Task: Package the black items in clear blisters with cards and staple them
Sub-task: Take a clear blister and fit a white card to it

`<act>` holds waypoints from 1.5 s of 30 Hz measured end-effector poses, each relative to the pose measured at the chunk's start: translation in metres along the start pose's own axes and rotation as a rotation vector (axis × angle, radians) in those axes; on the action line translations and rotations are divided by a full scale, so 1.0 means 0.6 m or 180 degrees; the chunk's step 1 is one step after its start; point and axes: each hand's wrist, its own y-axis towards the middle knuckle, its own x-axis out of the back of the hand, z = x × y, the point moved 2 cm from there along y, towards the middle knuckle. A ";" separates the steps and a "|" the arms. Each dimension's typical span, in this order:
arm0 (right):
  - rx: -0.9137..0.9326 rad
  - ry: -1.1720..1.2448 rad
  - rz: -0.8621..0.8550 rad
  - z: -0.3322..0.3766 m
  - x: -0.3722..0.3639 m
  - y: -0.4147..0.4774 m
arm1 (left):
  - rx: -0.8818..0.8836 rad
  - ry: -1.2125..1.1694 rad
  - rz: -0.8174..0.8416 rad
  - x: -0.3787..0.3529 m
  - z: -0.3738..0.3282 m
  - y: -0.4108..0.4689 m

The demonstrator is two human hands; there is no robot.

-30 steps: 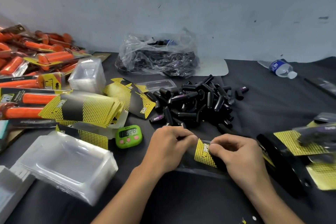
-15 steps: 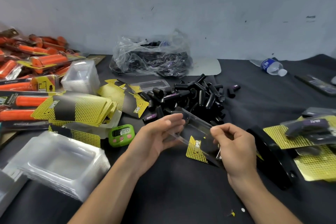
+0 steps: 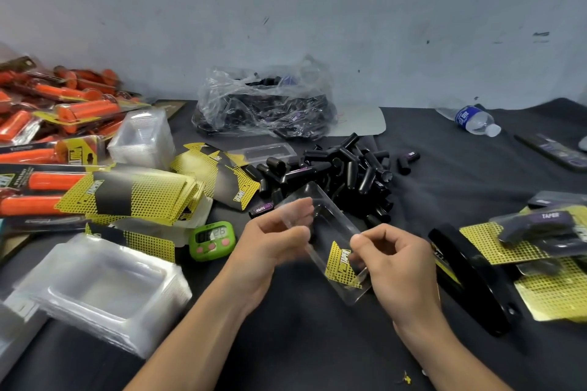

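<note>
Both hands hold one clear blister (image 3: 330, 225) in the air, a little above the dark table (image 3: 317, 346), just in front of the person. The blister is tilted: its far end points up toward the pile of black items (image 3: 346, 171), and its near end is lower, at the right hand (image 3: 397, 260). The right hand pinches this near end between the thumb and the curled fingers. The left hand (image 3: 276, 235) grips the left edge of the blister near the far end with the fingers bent around it; this hand is a little blurred, so I cannot tell exactly how each finger lies. A yellow and black card (image 3: 341, 263) shows through the clear plastic at the near end. I cannot tell if a black item is inside.

The pile of loose black items lies on the table just behind the hands. A crumpled plastic bag (image 3: 263, 105) with more black pieces is behind it, near the wall. A black stapler (image 3: 473, 279) lies to the right of the right hand, and finished packs (image 3: 546, 241) lie beside it. On the left are a stack of cards (image 3: 133, 194), a stack of empty blisters (image 3: 104, 289), a green timer (image 3: 212, 240) and orange packs (image 3: 63, 111). A water bottle (image 3: 473, 119) lies on its side far right.
</note>
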 end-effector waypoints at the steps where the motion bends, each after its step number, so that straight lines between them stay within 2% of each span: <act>1: 0.0017 -0.0038 0.0023 0.001 -0.001 -0.001 | 0.0028 0.0114 0.0184 -0.004 0.002 -0.002; 4: 0.0096 -0.0166 0.0200 0.003 -0.005 -0.003 | 0.0301 -0.0179 0.0720 -0.011 0.007 -0.001; 6: 0.0084 -0.0089 0.0416 0.014 -0.006 -0.005 | 0.0441 -0.0411 0.0745 -0.009 0.005 0.001; 8: 0.0266 -0.0369 0.0195 0.018 0.003 0.005 | 0.0475 -0.0431 0.0437 -0.002 0.002 0.005; 10: 0.0556 -0.1210 -0.0156 0.024 0.014 0.029 | 0.0395 -0.0282 0.0036 0.007 -0.003 0.006; 11: 0.0571 -0.1602 -0.0132 0.023 0.015 0.041 | 0.0322 -0.0130 -0.0110 0.010 -0.003 0.006; 14: 0.0507 -0.2809 0.0605 0.004 -0.008 0.058 | 0.0062 0.0576 -0.0426 0.016 0.002 0.006; 16: 0.0633 -0.2994 0.0744 -0.005 -0.016 0.059 | -0.0119 0.1179 -0.0578 0.016 0.003 0.006; 21: 0.0651 -0.2488 0.0343 0.000 0.006 0.061 | -0.0492 0.2670 -0.0566 0.005 -0.013 -0.003; 23: 0.0904 -0.1914 0.0019 0.020 0.014 0.055 | -0.0545 0.3380 -0.0673 -0.006 -0.022 -0.011; 25: 0.1279 -0.1405 -0.0393 0.038 0.024 0.047 | -0.0569 0.3711 -0.0944 -0.012 -0.036 -0.019; 27: 0.1342 -0.0990 -0.0684 0.042 0.034 0.041 | -0.0621 0.3886 -0.1015 -0.011 -0.047 -0.024; 31: 0.0675 -0.0085 -0.0994 0.036 0.050 0.043 | -0.0287 0.3786 -0.0382 -0.005 -0.048 -0.035; 33: 0.0359 0.0416 -0.0983 0.035 0.057 0.050 | -0.0108 0.3697 -0.0043 -0.003 -0.040 -0.036; 37: -0.0126 0.1319 -0.0444 0.038 0.045 0.046 | -0.0313 0.3241 -0.0252 0.001 -0.029 -0.029; 41: -0.0304 0.1463 -0.0053 0.036 0.014 0.029 | -0.0660 0.2594 -0.0557 -0.005 -0.026 -0.025; 43: -0.0403 0.1546 0.0011 0.028 0.002 0.027 | -0.0918 0.2427 -0.0282 -0.012 -0.030 -0.026; 45: -0.0515 0.1586 0.0029 0.020 -0.005 0.026 | -0.0934 0.2378 0.0155 -0.019 -0.031 -0.032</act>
